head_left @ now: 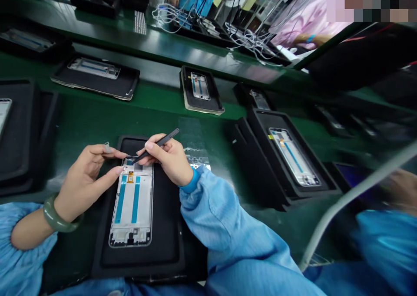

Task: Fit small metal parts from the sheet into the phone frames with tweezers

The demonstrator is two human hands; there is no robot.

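A silver phone frame (128, 209) with two blue strips and a small orange flex piece lies in a black foam tray (167, 239) in front of me. At its upper left corner, the thumb and index finger of my left hand (87, 170) close on the edge. My right hand (169, 159) is closed around black tweezers (163, 140), held slantwise. Their tip points down at the upper part of the frame, near a small blue patch; whether it touches is too small to tell.
Stacked black trays stand to the right, the top one bearing another phone frame (295, 157). More trays (130, 85) with frames line the back, others sit at left. A pale curved tube (352, 187) crosses the right side. Beyond the ledge lie tangled white cables (247, 40). A co-worker's blue sleeve (387, 239) is at far right.
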